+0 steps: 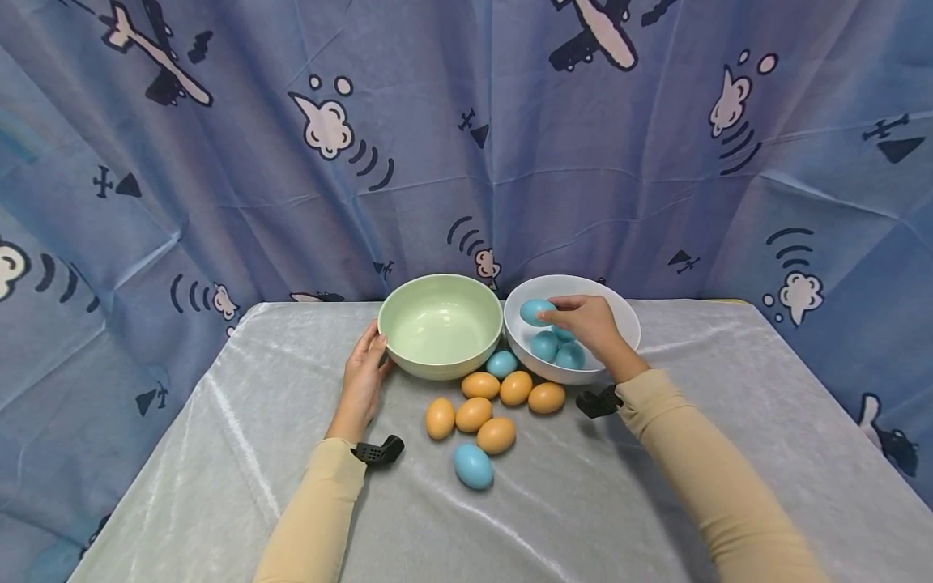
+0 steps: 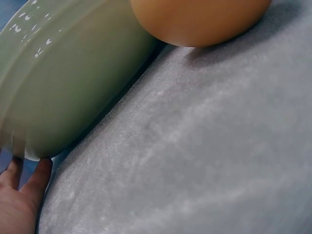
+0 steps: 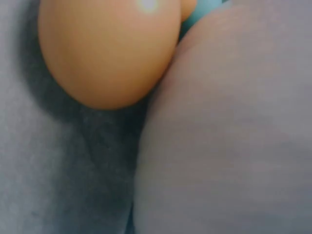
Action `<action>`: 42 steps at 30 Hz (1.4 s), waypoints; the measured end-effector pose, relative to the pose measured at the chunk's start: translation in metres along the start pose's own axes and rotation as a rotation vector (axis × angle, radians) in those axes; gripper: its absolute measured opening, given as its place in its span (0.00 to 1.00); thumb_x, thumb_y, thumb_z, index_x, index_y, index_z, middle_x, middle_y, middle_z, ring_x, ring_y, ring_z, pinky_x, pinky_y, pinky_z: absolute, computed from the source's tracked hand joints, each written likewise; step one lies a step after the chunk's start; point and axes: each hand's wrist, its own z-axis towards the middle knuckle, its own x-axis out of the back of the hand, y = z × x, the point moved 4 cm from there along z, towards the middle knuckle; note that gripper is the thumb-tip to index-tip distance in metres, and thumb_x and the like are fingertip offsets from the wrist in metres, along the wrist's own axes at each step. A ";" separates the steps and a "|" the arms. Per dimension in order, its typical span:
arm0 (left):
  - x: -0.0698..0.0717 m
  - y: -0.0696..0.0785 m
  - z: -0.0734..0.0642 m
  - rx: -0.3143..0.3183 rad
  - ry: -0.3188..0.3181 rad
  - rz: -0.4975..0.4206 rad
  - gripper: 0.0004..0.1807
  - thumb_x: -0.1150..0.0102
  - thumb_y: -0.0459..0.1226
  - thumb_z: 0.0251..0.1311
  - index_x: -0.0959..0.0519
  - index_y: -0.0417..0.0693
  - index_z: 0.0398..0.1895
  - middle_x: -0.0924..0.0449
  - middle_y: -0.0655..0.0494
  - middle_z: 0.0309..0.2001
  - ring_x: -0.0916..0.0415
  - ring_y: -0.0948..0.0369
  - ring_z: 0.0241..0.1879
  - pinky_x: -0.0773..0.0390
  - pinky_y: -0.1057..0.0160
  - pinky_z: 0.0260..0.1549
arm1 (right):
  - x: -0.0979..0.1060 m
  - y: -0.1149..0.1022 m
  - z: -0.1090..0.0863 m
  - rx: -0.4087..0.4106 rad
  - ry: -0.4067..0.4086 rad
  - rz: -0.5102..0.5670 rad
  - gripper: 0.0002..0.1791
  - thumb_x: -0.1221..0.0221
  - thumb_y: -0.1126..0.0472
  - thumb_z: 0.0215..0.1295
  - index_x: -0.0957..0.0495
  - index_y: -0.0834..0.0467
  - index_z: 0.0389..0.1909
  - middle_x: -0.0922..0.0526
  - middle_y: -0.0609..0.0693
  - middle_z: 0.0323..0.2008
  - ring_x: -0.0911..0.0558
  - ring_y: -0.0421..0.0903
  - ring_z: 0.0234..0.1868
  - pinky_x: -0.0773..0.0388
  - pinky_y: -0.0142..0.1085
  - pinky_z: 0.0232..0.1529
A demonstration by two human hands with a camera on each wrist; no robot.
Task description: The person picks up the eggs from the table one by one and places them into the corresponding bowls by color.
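In the head view my right hand pinches a blue egg between thumb and fingers, over the white bowl. Several blue eggs lie inside that bowl, partly hidden under the hand. My left hand rests against the left side of the light green bowl, which has nothing in it. The left wrist view shows straight digits touching the green bowl's outer wall. Blurred pale bowl wall fills much of the right wrist view, beside an orange egg.
Several orange eggs lie on the grey cloth-covered table in front of the bowls. One blue egg sits close between the bowls' fronts; another blue egg lies nearer me. A patterned blue curtain hangs behind the table.
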 end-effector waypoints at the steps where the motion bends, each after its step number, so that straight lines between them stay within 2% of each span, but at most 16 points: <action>1: 0.000 0.000 0.000 -0.002 0.000 -0.002 0.33 0.50 0.44 0.74 0.45 0.51 0.79 0.48 0.55 0.79 0.47 0.58 0.77 0.40 0.51 0.75 | -0.001 0.001 0.000 -0.006 0.001 -0.007 0.29 0.30 0.48 0.59 0.19 0.60 0.58 0.17 0.59 0.58 0.16 0.48 0.53 0.22 0.43 0.61; 5: 0.000 0.000 -0.001 0.001 0.006 -0.001 0.33 0.50 0.44 0.75 0.44 0.52 0.78 0.48 0.56 0.79 0.46 0.59 0.77 0.40 0.52 0.75 | -0.003 0.002 0.001 -0.007 0.003 -0.042 0.29 0.31 0.48 0.59 0.19 0.59 0.59 0.18 0.58 0.58 0.18 0.54 0.57 0.23 0.45 0.62; 12: -0.002 0.002 -0.001 -0.012 -0.013 -0.006 0.32 0.53 0.42 0.76 0.46 0.50 0.79 0.49 0.54 0.80 0.48 0.59 0.78 0.41 0.52 0.75 | -0.003 0.003 0.004 -0.002 0.013 -0.109 0.30 0.31 0.49 0.59 0.20 0.58 0.60 0.19 0.57 0.61 0.24 0.56 0.63 0.27 0.49 0.65; 24: -0.002 0.001 0.002 0.002 -0.005 -0.012 0.31 0.52 0.43 0.76 0.45 0.51 0.78 0.49 0.57 0.80 0.47 0.60 0.77 0.40 0.54 0.75 | -0.005 0.006 0.008 0.005 -0.003 -0.186 0.30 0.30 0.51 0.58 0.20 0.60 0.60 0.18 0.60 0.59 0.22 0.57 0.62 0.26 0.48 0.64; 42: -0.001 0.001 -0.001 0.014 -0.006 0.011 0.32 0.52 0.45 0.75 0.46 0.54 0.79 0.49 0.59 0.79 0.47 0.61 0.77 0.40 0.55 0.75 | -0.014 0.010 0.009 0.076 -0.121 -0.305 0.30 0.30 0.51 0.58 0.20 0.61 0.59 0.18 0.61 0.57 0.22 0.58 0.61 0.26 0.49 0.64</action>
